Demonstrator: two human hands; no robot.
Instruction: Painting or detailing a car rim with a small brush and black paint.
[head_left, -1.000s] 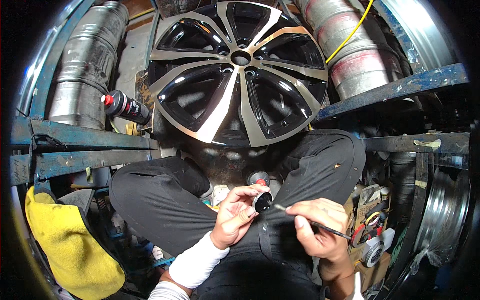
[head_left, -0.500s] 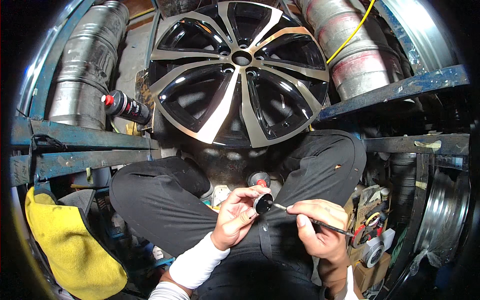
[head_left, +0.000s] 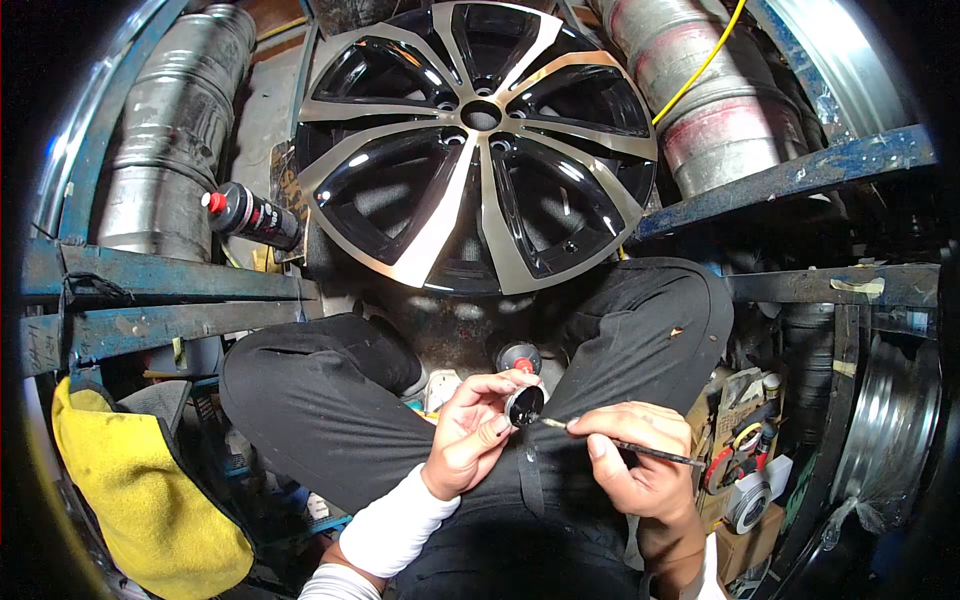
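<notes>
A small round cup (head_left: 522, 408) with dark, glossy liquid in it is pinched in my left hand (head_left: 468, 440), its mouth tilted toward the right. My right hand (head_left: 640, 455) grips a thin paintbrush (head_left: 655, 453) between thumb and fingers. The brush tip is at the lower right rim of the cup; whether it touches the liquid I cannot tell. Beyond my knees lies a large black and silver alloy wheel rim (head_left: 440, 225), face up. Below it, between my legs, a dark bottle (head_left: 515, 356) with a red cap shows behind my left fingers.
Blue metal racks (head_left: 180, 325) flank me, holding scuffed metal barrels (head_left: 160, 150). A black bottle (head_left: 262, 218) with a red cap leans at the left. A yellow cloth (head_left: 150, 490) hangs lower left. Tools and a cardboard box (head_left: 752, 545) sit at the right. A yellow cable (head_left: 700, 70) runs beside the rim.
The brush tip has moved down from the middle of the cup's mouth to its lower rim. My right hand has shifted slightly left; my left hand stays nearly still.
</notes>
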